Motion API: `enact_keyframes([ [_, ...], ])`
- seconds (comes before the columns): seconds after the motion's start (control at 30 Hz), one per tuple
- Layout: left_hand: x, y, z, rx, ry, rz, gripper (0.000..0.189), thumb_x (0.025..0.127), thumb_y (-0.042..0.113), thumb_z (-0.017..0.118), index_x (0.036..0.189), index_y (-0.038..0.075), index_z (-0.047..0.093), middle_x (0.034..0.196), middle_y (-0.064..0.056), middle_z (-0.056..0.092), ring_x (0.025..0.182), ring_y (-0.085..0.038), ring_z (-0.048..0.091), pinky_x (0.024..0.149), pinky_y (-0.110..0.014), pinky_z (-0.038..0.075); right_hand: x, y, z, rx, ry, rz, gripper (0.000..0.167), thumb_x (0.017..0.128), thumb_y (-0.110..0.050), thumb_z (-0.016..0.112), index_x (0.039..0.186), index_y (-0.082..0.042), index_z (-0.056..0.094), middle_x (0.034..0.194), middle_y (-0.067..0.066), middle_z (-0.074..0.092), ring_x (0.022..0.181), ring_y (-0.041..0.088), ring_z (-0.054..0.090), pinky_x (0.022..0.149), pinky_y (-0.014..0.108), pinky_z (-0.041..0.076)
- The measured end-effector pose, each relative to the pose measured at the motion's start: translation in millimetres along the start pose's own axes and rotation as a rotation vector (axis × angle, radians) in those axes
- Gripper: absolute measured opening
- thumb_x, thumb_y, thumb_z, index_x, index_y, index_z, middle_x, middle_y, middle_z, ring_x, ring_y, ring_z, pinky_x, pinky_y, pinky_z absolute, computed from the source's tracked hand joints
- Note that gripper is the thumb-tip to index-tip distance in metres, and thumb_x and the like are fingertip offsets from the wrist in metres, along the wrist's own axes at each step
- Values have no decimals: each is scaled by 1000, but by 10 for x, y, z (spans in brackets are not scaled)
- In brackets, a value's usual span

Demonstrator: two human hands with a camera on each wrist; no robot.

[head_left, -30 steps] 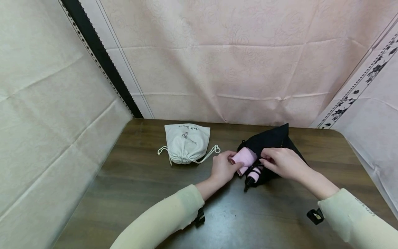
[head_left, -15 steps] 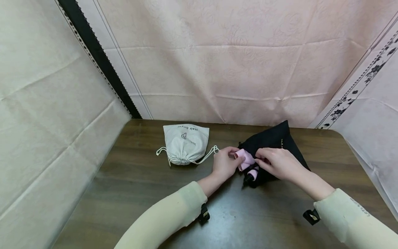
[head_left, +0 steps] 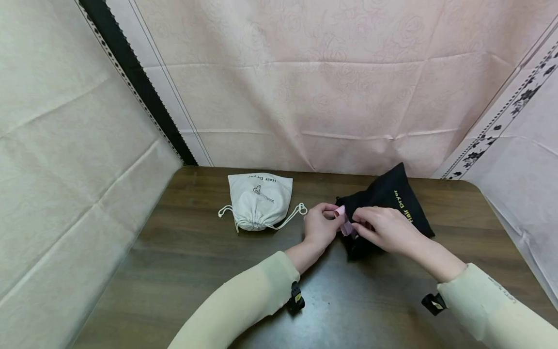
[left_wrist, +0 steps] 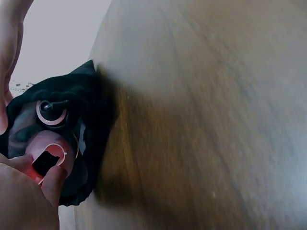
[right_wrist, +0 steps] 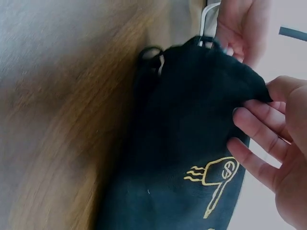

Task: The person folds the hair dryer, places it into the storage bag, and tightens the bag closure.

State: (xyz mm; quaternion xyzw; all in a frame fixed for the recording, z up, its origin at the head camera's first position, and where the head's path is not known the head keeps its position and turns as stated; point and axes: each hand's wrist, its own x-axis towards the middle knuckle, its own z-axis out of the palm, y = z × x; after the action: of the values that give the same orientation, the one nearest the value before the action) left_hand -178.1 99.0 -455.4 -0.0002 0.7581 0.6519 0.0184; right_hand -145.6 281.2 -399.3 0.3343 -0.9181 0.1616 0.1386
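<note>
A pink hair dryer (head_left: 346, 228) sits mostly inside a black drawstring bag (head_left: 388, 194) marked "Hair Dryer". My left hand (head_left: 321, 227) holds the dryer's round open end, thumb and finger on its rim in the left wrist view. In that view the bag's mouth (left_wrist: 91, 91) surrounds the dryer and a second pink-ringed part (left_wrist: 50, 115) with black at its centre, likely the handle end. My right hand (head_left: 388, 230) pinches the edge of the bag's mouth between thumb and fingers. In the right wrist view the bag (right_wrist: 182, 120) shows a gold dryer print and black cord loops.
A white drawstring bag (head_left: 260, 201), also printed "Hair Dryer", lies to the left with its cords spread. Both bags are on a brown wooden table (head_left: 218, 271). Pale cloth (head_left: 305, 97) hangs behind the table's back edge.
The hair dryer has gone deeper into the black bag, and its handle end is now hidden in the head view. My left hand moved right; the right hand drew the bag leftward over the dryer.
</note>
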Motion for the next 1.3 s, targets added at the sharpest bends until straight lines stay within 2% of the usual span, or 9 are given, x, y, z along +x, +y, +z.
enact_keyframes([
  [0.17,-25,-36,75,-10,20,8,14,86,5,83,96,8,73,74,1,77,54,-3,67,56,-20,56,-3,-12,-17,-7,-4,12,18,93,-9,78,89,-21,65,79,-14,56,72,8,54,63,30,48],
  [0.3,-32,-79,41,31,27,21,20,84,13,88,92,12,71,73,4,75,59,0,65,56,-19,53,-35,18,-55,-5,23,10,18,92,-8,79,92,-21,67,81,-15,59,72,6,56,63,31,50],
  [0.4,-35,-97,-19,74,-14,43,25,82,21,93,90,13,71,74,6,74,65,3,64,58,-19,51,-65,45,-86,-2,59,5,19,90,-7,81,93,-22,69,82,-17,60,70,4,56,61,30,49],
  [0.5,-36,-91,-94,118,-96,77,26,83,24,93,91,12,71,78,6,76,70,4,66,61,-18,52,-92,62,-94,0,86,-5,21,89,-6,82,94,-22,69,82,-17,60,70,5,58,60,30,50],
  [0.63,43,-67,-256,220,-189,194,23,86,17,88,101,9,72,88,3,77,77,-1,70,72,-17,55,-118,56,-113,-15,89,-11,19,89,-6,81,95,-20,70,82,-16,61,70,4,58,61,31,51],
  [0.83,284,68,-458,626,-339,473,41,98,18,77,138,15,69,127,-2,71,111,-16,70,93,-28,56,-138,50,-158,-17,79,-10,19,90,-5,80,95,-20,70,84,-15,63,71,2,56,61,31,51],
  [0.93,372,140,-476,754,-444,545,48,102,20,73,149,20,63,139,0,67,120,-17,66,98,-32,55,-138,42,-157,-11,64,-11,20,90,-5,80,96,-21,70,87,-15,65,73,2,58,63,30,53],
  [1.1,467,203,-453,871,-528,615,43,105,24,70,147,22,65,141,2,66,125,-14,65,104,-34,53,-128,32,-142,-6,43,-5,18,91,-7,80,97,-20,71,91,-12,68,76,4,61,65,32,54],
  [1.3,526,216,-397,888,-522,712,28,108,21,65,135,15,71,132,-1,72,121,-17,68,104,-33,54,-135,30,-132,-5,14,23,12,95,-11,78,97,-20,70,89,-13,66,75,3,59,64,31,53],
])
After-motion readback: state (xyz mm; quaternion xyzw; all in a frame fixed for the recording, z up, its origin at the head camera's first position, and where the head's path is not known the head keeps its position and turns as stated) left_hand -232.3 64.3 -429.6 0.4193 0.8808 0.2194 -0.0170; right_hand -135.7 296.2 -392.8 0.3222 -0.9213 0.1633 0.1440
